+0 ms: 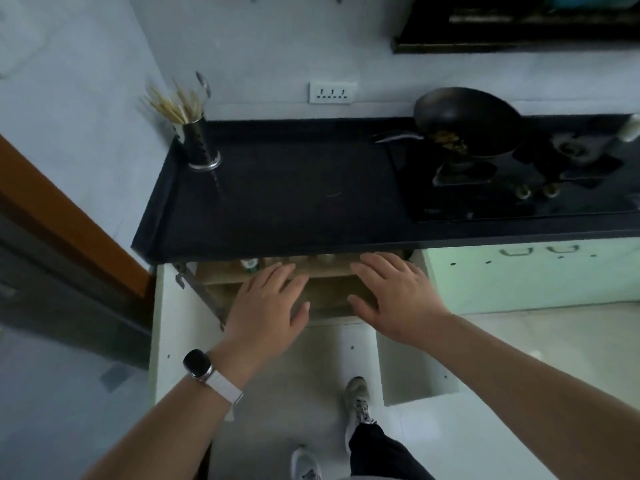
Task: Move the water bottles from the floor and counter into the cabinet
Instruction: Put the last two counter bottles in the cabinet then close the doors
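- Left hand [268, 304] is stretched forward and down from the lower left, palm facing down, fingers spread loosely and empty, in front of the open cabinet [277, 289] below the counter [284, 188].
- Its fingertips reach the front edge of the wooden shelf [221, 276]; whether they touch the wood cannot be told.
- On the left wrist sits a watch [198, 364] with a dark face and a pale strap.
- Right hand [391, 294] comes in from the lower right, also palm down, fingers splayed and holding nothing, its fingertips at the same shelf edge just under the counter's lip.
- Both forearms are bare and converge toward the cabinet opening, the hands apart with a gap between the thumbs.
- Water bottles [250, 265] stand in a row on the upper shelf inside the cabinet, only their caps and shoulders showing under the counter edge; one at the left has a green band, the others are blurred and pale.
- Both white cabinet doors [173, 341] hang open, one at each side of the opening.
- Up on the dark counter stand a metal holder of chopsticks [194, 133] at the back left and a black wok [467, 121] on the stove [519, 188] at the right.
- Below, the person's shoes [356, 400] rest on the pale floor [519, 341].
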Available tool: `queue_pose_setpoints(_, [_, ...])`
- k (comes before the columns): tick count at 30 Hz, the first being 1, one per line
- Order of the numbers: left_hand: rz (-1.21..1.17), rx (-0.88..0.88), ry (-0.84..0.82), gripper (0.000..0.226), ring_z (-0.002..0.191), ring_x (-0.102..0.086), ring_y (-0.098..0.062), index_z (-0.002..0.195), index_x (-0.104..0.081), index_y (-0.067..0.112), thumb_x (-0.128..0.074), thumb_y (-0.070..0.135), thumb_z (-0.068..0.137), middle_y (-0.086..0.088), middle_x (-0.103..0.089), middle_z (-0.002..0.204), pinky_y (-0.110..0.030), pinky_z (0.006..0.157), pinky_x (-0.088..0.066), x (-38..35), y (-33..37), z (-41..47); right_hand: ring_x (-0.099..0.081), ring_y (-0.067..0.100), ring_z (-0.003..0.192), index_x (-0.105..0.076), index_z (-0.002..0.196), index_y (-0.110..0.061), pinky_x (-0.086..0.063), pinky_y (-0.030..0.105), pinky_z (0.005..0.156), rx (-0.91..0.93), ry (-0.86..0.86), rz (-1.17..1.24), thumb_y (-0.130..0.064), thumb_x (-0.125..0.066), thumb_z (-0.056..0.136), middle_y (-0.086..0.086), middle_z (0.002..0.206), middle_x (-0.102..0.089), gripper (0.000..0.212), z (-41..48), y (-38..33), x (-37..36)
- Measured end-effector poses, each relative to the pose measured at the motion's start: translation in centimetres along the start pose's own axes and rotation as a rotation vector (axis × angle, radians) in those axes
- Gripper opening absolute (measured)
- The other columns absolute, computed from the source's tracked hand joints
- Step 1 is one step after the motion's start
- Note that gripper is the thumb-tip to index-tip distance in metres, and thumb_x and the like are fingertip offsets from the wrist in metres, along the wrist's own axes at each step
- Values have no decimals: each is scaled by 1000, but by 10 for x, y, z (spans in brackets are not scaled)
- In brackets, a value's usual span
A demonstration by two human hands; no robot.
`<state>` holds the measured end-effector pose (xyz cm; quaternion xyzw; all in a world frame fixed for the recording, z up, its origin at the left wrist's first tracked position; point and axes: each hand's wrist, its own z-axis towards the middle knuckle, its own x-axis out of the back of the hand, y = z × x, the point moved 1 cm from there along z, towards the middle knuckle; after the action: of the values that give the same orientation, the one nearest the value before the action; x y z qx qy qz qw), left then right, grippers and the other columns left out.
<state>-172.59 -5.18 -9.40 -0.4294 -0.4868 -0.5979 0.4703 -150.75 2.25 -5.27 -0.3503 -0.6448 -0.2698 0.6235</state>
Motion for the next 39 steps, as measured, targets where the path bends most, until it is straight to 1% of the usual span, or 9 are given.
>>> queue_pose_setpoints(3, [-13,-78,13,51,130,-50,-27,131,-61,20,-42,48,93,-5,-59,136,-44,103,-43,4,25,9,-19,18,145,-27,150,-32,-17,36,116,-76,13,2,-62,-27,96,-8,157,-26,62,-25,17,9])
queue_pose_setpoints(8, [-44,-201,10,50,136,-44,-23,138,-54,24,-43,50,96,-1,-54,142,-40,107,-38,4,70,31,-23,20,144,-31,148,-30,-20,38,116,-153,62,-7,-62,-24,95,-7,155,-31,61,-61,56,22])
queue_pose_setpoints(12, [-33,-240,20,49,137,-44,-22,138,-53,25,-44,50,97,0,-54,142,-39,108,-36,3,115,52,-37,24,138,-43,142,-27,-32,43,111,-198,118,4,-63,-18,89,-3,147,-45,69,-82,100,27])
queue_pose_setpoints(18, [-23,-302,-16,52,137,-43,-23,139,-54,24,-40,50,97,-1,-54,143,-41,109,-37,-7,219,102,-57,30,119,-60,124,-20,-50,46,94,-242,215,17,-56,-35,89,3,129,-61,56,-125,199,32])
queue_pose_setpoints(21, [0,-381,-34,54,137,-43,-23,139,-55,22,-38,50,96,-1,-54,143,-42,109,-37,-14,290,134,-57,30,117,-60,123,-19,-50,45,93,-282,270,14,-55,-40,88,4,127,-61,54,-158,262,41])
queue_pose_setpoints(25, [20,-494,-12,53,131,-49,-27,134,-60,18,-42,47,93,-6,-60,135,-44,102,-45,-32,385,179,-54,30,121,-58,126,-19,-47,45,97,-366,277,3,-56,-38,90,5,130,-59,55,-209,348,47])
queue_pose_setpoints(28, [1,-568,-6,52,131,-50,-28,132,-61,18,-43,47,92,-7,-60,135,-45,103,-44,-48,450,201,-54,30,120,-58,126,-19,-46,44,97,-434,294,-18,-56,-40,90,4,128,-60,54,-252,399,46])
queue_pose_setpoints(32, [2,-686,-11,51,129,-52,-29,131,-61,18,-45,46,91,-8,-61,133,-44,102,-45,-62,525,223,-56,29,117,-59,123,-19,-46,41,95,-546,338,-47,-55,-46,89,3,124,-62,51,-307,452,49])
queue_pose_setpoints(39, [-68,-909,26,49,124,-55,-29,125,-64,18,-46,45,89,-8,-63,129,-45,99,-47,-77,636,250,-56,28,115,-59,125,-20,-46,40,95,-769,407,-82,-55,-45,89,3,124,-61,53,-389,508,54])
